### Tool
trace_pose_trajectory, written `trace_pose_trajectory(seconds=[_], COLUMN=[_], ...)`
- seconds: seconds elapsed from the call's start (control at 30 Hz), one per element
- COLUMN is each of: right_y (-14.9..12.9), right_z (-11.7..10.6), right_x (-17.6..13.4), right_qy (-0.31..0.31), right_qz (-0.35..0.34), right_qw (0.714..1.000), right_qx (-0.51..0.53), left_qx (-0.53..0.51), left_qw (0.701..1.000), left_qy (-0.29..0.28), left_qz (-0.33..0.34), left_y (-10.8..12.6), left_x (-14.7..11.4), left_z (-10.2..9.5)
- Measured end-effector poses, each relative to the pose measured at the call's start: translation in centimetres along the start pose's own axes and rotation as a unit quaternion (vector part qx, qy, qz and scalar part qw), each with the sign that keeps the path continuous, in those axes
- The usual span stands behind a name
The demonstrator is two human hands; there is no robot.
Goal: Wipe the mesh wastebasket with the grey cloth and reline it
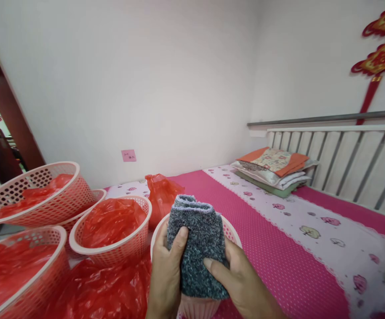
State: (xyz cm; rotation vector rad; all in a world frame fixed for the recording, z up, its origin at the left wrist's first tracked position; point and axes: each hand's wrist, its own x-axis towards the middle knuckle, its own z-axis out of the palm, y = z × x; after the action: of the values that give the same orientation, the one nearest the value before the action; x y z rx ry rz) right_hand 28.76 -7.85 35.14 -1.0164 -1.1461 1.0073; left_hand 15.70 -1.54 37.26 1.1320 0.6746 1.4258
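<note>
Pink dotted bedding (272,248) spreads below a pale wall (165,88). Left hand (168,259) and right hand (232,272) together grasp a folded dark grey fuzzy cloth (200,235), thumbs on its front, above a pink basket (199,306). Beyond stands a red plastic bag (162,195); leftward, more baskets (112,257) hold red plastic. Folded textiles (272,166) lie farther right, near the white railing (341,164).

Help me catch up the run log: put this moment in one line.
left hand: gripping folded dark-grey fuzzy cloth | right hand: gripping same cloth | behind cloth: round pink perforated plastic basket
</note>
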Motion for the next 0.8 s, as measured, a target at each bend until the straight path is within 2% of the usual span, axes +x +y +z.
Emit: trace_pose_trajectory(seconds=[0.1, 0.23, 0.3, 0.4, 0.5, 0.6, 0.67, 0.73, 0.8], right_y=[0.6, 0.6, 0.3, -0.4, -0.8, -0.6, 0.2, 1.1, 1.7], right_z=[-0.3, -0.4, -0.7, -1.4, -1.6, -1.0, -0.4, -0.1, 0.0], right_x=[-0.1, -0.4, -0.4, -0.4, -0.2, 0.1, 0.3, 0.6, 0.8], right_qy=[0.007, 0.032, 0.006, -0.031, -0.024, -0.021, 0.017, 0.068, 0.098], right_qz=[0.031, 0.083, 0.094, 0.087, 0.024, -0.041, -0.093, -0.156, -0.196], right_qw=[0.999, 0.995, 0.993, 0.992, 0.995, 0.986, 0.970, 0.949, 0.933], right_qx=[-0.008, -0.047, -0.069, -0.084, -0.094, -0.160, -0.223, -0.266, -0.284], left_qx=[-0.064, -0.070, -0.085, -0.122, -0.120, -0.044, 0.009, 0.022, 0.008], left_qw=[0.996, 0.990, 0.986, 0.983, 0.986, 0.995, 0.995, 0.997, 1.000], left_qy=[-0.046, -0.092, -0.092, -0.050, 0.002, 0.069, 0.099, 0.076, 0.001], left_qz=[-0.032, -0.078, -0.108, -0.129, -0.112, -0.049, -0.016, 0.003, 0.017], left_y=[0.2, 0.5, 0.7, 0.9, 0.5, -0.1, -0.5, -0.7, -0.7], left_x=[0.2, 0.2, 0.3, 0.5, 0.9, 1.0, 1.1, 1.2, 1.3], left_z=[-0.3, -0.8, -0.9, -1.0, -0.9, -1.0, -1.2, -1.5, -1.7])
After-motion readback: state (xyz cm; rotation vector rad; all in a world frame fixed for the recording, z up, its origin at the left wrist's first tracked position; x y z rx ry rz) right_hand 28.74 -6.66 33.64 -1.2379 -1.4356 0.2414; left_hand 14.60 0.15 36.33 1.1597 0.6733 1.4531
